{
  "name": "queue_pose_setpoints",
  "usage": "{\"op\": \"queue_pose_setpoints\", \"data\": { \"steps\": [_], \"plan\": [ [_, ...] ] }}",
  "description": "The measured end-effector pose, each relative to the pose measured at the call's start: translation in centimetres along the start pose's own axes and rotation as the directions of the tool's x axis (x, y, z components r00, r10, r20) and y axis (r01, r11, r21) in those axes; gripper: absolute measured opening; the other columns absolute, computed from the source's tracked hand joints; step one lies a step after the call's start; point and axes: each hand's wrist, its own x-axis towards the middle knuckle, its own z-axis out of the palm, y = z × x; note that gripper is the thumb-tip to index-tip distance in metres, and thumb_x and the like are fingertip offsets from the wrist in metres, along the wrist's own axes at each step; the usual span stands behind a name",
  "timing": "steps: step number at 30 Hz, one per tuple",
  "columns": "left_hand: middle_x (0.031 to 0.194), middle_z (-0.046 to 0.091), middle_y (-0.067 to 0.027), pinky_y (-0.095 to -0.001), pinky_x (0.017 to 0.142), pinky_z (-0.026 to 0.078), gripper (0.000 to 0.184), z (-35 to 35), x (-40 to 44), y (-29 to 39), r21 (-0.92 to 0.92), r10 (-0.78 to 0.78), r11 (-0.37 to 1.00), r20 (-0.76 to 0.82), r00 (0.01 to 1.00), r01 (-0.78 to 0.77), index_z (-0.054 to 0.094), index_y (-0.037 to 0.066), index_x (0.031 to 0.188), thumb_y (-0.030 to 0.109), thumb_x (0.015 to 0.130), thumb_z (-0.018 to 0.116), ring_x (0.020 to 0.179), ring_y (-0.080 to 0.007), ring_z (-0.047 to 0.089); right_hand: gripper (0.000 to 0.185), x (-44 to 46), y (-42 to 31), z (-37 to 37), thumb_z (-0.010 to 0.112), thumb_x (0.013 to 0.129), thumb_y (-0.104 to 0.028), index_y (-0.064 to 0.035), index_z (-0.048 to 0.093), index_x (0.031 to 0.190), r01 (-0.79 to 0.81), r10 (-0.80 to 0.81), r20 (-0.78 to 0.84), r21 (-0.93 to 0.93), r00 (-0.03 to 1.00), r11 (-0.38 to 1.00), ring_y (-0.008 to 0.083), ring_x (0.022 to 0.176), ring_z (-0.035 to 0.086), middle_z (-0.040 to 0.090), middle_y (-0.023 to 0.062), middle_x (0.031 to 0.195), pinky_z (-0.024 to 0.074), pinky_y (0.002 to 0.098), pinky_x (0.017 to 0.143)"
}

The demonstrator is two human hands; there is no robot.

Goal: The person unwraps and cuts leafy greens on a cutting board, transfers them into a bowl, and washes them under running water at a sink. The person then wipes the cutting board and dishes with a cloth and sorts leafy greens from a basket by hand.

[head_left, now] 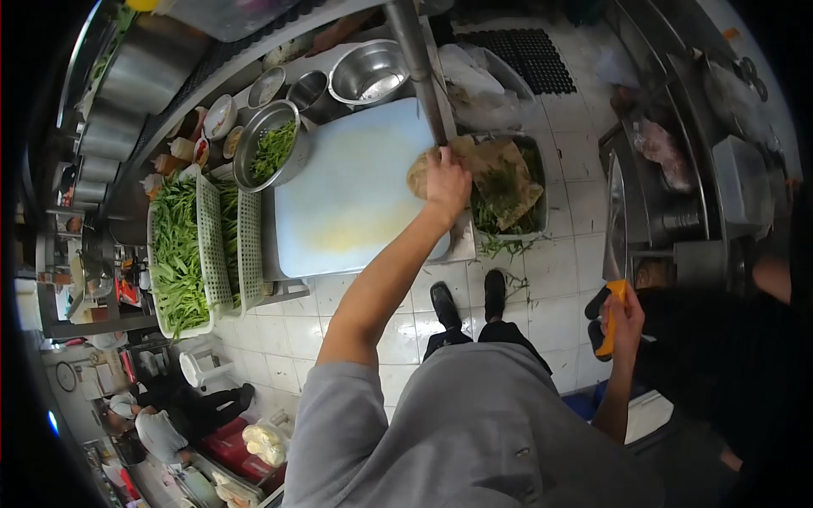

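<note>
Wiping seems to be the step in hand: the left hand bunches its fingers over a brown cloth at the right edge of the board, beside the bin. The right hand grips a knife (well off to the side). A further stroke would call for firm pressure and that blade kept clear.

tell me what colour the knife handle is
Orange-yellow. The knife handle shows best in the head view, held in the right hand.
</note>
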Motion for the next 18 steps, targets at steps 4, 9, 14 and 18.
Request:
{"op": "queue_pose_setpoints", "data": {
  "steps": [4, 9, 14, 18],
  "plan": [
    [0.094, 0.066, -0.0124, -0.0501, 0.081, 0.046, 0.029, -2.5, -4.9, 4.1, -0.107, 0.076, 0.993, 0.204, 0.976, -0.055, 0.065, 0.001, 0.105, 0.020, 0.087, 0.053, 0.107, -0.0306, 0.054, 0.036, -1.5, 0.6, -0.9, 0.054, 0.093, -0.007, 0.0007, 0.051, 0.128, -0.016, 0.016, -0.016, 0.001, 1.000, 1.000, 0.0030, 0.052, 0.046, 0.054, 0.0003, 0.077, 0.0380, 0.0184, 0.041],
    [0.083, 0.067, -0.0226, -0.0507, 0.071, 0.053, 0.025, -2.9, -8.6, 8.5, -0.684, -0.119, 0.696, 0.189, 0.975, 0.217, 0.057, -0.001, 0.102, 0.014, 0.083, 0.059, 0.079, -0.0431, 0.065, 0.035, -1.9, 1.4, -2.5, 0.054, 0.094, -0.007, -0.0002, 0.051, 0.128, -0.046, 0.047, -0.064, 0.010, 0.997, 0.999, 0.0029, 0.052, 0.047, 0.053, -0.0001, 0.077, 0.0380, 0.0186, 0.041],
    [0.089, 0.065, -0.0282, -0.0497, 0.077, 0.052, 0.029, -8.1, -7.3, 6.3, -0.915, -0.343, 0.321, 0.129, 0.931, 0.245, 0.055, 0.001, 0.113, 0.013, 0.087, 0.059, 0.086, -0.0465, 0.063, 0.033, -0.8, 0.1, -2.9, 0.054, 0.095, -0.008, -0.0008, 0.052, 0.127, 0.013, -0.013, -0.040, 0.013, 0.999, 1.000, 0.0020, 0.053, 0.046, 0.054, -0.0003, 0.077, 0.0366, 0.0176, 0.040],
    [0.091, 0.068, -0.0183, -0.0360, 0.076, 0.052, 0.025, -10.2, -14.0, -4.4, -0.887, -0.620, 0.445, -0.204, 0.758, 0.125, 0.058, 0.003, 0.119, 0.010, 0.095, 0.054, 0.085, -0.0311, 0.068, 0.035, -0.2, 0.1, -4.3, 0.055, 0.096, -0.009, -0.0005, 0.050, 0.129, 0.022, -0.022, -0.035, -0.004, 0.999, 1.000, 0.0020, 0.054, 0.046, 0.054, -0.0003, 0.078, 0.0355, 0.0168, 0.039]
  ]
}}
